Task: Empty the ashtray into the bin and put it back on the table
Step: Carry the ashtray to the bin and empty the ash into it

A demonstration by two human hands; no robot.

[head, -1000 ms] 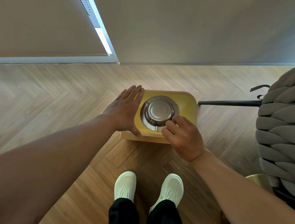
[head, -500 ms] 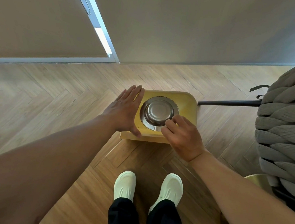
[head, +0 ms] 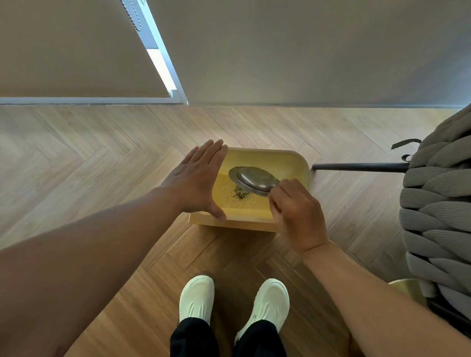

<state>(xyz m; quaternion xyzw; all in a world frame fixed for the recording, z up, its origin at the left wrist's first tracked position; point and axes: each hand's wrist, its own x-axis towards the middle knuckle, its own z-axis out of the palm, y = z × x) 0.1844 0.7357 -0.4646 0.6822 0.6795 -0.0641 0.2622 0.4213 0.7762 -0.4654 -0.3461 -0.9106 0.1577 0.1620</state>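
Observation:
A yellow bin point(head: 300, 167) stands on the wooden floor in front of my feet. A round metal ashtray point(head: 253, 178) hangs upside down and tilted over the bin's opening, pinched at its near right rim by my right hand point(head: 297, 212). Dark ash point(head: 238, 194) lies in a small heap on the bin's floor under the ashtray. My left hand point(head: 197, 179) rests flat with fingers apart on the bin's left rim, its thumb on the near edge.
A chair with thick grey woven upholstery point(head: 450, 214) fills the right side, with a black leg point(head: 358, 166) reaching toward the bin. A wall and window blinds point(head: 70, 35) lie beyond. My white shoes point(head: 197, 297) stand just behind the bin.
My right hand has lifted and tipped the ashtray, which lay flat over the bin before. Ash now shows on the bin's floor. My left hand has stayed on the rim.

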